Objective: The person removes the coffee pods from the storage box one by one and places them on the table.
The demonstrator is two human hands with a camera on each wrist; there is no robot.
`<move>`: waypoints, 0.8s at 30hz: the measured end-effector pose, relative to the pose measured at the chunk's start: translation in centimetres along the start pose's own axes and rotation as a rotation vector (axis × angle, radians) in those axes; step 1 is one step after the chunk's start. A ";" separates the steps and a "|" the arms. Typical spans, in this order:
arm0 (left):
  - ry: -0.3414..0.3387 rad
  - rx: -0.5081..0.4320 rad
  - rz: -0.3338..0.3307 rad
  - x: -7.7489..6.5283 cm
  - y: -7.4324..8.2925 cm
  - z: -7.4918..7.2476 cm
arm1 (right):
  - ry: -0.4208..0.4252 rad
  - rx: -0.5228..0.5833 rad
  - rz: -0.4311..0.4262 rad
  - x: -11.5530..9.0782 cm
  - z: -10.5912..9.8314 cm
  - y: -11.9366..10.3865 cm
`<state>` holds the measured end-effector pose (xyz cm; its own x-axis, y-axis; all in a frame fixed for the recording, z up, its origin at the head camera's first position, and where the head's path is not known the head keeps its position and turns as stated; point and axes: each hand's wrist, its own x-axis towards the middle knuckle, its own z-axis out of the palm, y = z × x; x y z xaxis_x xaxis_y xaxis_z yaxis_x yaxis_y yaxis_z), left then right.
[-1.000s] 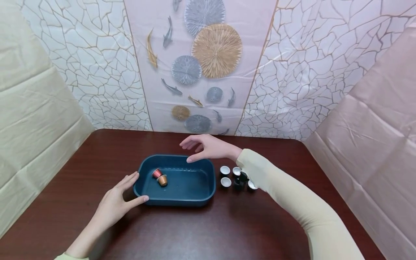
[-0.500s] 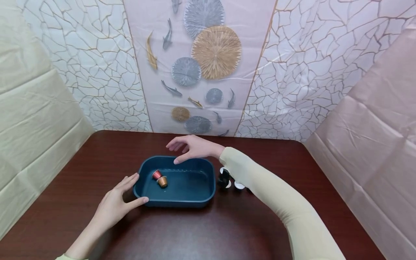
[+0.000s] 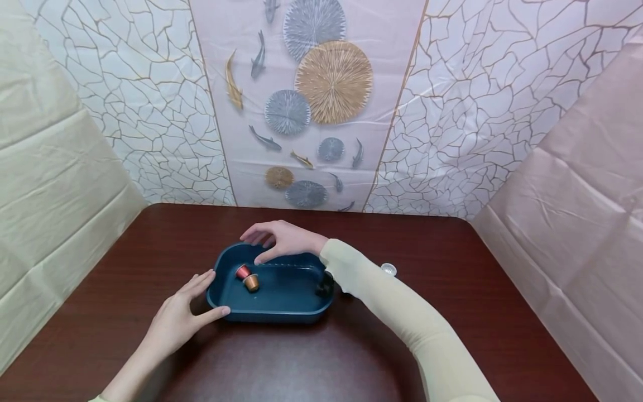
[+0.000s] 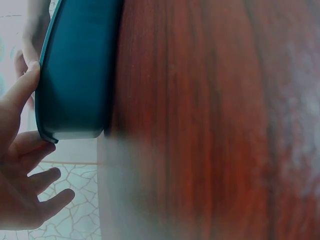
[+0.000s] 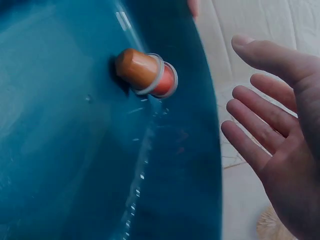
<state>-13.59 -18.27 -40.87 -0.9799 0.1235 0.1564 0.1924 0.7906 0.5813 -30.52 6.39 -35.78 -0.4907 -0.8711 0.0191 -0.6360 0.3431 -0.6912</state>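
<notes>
Two coffee capsules, a red one [image 3: 243,272] and a copper one [image 3: 251,282], lie on their sides against each other in the left part of a dark blue tray [image 3: 281,312]. My left hand [image 3: 176,315] rests at the tray's left front corner, its thumb and fingertips spread along the rim. In the left wrist view, the thumb and index finger [image 4: 35,145] touch the rim while the other fingers stand free. Over the tray's back rim hovers my right hand [image 3: 286,239], its fingers loosely bent and nothing between them. Both capsules show below it in the right wrist view.
A white-topped cup [image 3: 388,269] stands on the brown table [image 3: 321,363] right of the tray, partly behind my right sleeve [image 3: 397,312]. The other white-topped cups are hidden by that arm. A patterned cloth wall [image 3: 427,184] rises behind the table.
My right hand has moved left and slightly down across the tray, and its sleeve now covers most of the white-topped cups. The left hand, tray and capsules have stayed in place.
</notes>
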 end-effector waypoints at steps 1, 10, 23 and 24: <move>0.001 0.001 0.001 0.0 0.0 0.0 | -0.004 0.003 -0.003 0.2 0.2 0.1; 0.003 0.000 -0.002 -0.1 -0.1 0.0 | -0.092 -0.007 0.027 1.0 2.3 0.5; 0.010 -0.009 0.000 -0.2 -0.1 0.0 | -0.171 -0.139 0.058 1.5 3.7 1.5; 0.009 -0.010 0.000 -0.2 -0.1 0.0 | -0.177 -0.139 0.062 1.5 3.8 1.5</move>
<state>-13.41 -18.34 -40.99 -0.9795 0.1177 0.1636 0.1927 0.7846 0.5893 -29.96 4.25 -39.59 -0.4274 -0.8906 -0.1557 -0.6897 0.4325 -0.5808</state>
